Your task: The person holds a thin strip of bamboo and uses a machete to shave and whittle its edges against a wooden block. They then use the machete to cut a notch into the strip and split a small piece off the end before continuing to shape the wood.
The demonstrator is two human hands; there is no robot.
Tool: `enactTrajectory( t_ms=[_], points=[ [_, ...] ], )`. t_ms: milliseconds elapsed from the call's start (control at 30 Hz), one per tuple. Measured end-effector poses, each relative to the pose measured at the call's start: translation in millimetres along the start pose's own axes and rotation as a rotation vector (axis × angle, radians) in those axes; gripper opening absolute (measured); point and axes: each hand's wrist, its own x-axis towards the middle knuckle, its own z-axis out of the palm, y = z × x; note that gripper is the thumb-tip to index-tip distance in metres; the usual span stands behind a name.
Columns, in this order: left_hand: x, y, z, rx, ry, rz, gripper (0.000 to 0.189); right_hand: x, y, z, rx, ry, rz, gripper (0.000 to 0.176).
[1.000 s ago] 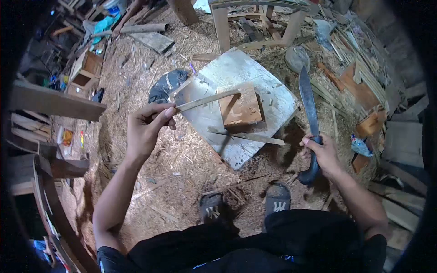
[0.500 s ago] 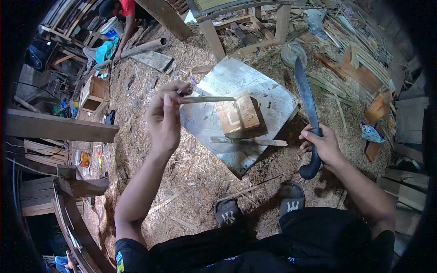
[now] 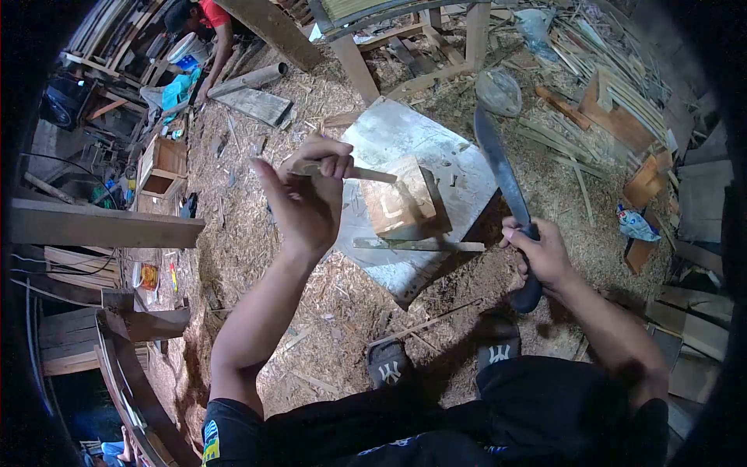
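Far left: a heavy timber beam point(image 3: 101, 224) crosses the view. Beyond it an open wooden box point(image 3: 161, 167) sits on shavings. At the top left another person in a red shirt point(image 3: 214, 17) bends over their own work, well apart.

Left hand point(image 3: 307, 206): raised, palm toward the camera, thumb and fingers pinched on one end of a thin wooden strip point(image 3: 366, 173). The strip's long axis runs near level, left to right. Its free end reaches over the upper left edge of a wooden block point(image 3: 401, 204); I cannot tell whether it touches.

The block rests on a pale metal sheet point(image 3: 451, 159) laid on the sawdust. A second strip point(image 3: 420, 244) lies flat on the sheet just in front of the block.

Right of the block: a machete point(image 3: 498, 167), blade pointing up and away with its tip leaning left. It stands apart from both the strip and the block. Right hand point(image 3: 538, 253): fist closed around the dark handle, low and to the right of the sheet.

The held strip lies up and left of the blade, with the block between them. The left hand is the nearer one to the block.

Far right: offcuts and slats point(image 3: 622, 117) are heaped.
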Motion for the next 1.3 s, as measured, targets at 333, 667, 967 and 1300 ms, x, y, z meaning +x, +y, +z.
enactTrajectory(
  t_ms=[333, 667, 967, 1300],
  points=[
    [-36.7, -2.7, -1.3, 0.025, 0.249, 0.052, 0.065, 1.7, -18.3, 41.0, -0.024, -0.167, -0.202, 0.055],
    [-35.4, -14.8, 0.3, 0.135, 0.278, 0.325, 0.054, -3.3, -25.1, 77.5, 0.015, -0.273, -0.22, 0.051],
    [-35.1, -14.0, 8.5, -0.115, 0.203, 0.194, 0.075, -8.8, -25.9, 77.3, -0.149, -0.237, -0.234, 0.053],
    [-48.0, -9.9, 4.3, -0.033, 0.05, 0.109, 0.073, -17.7, -26.7, 70.9, -0.55, -0.289, -0.516, 0.057]
  ],
)
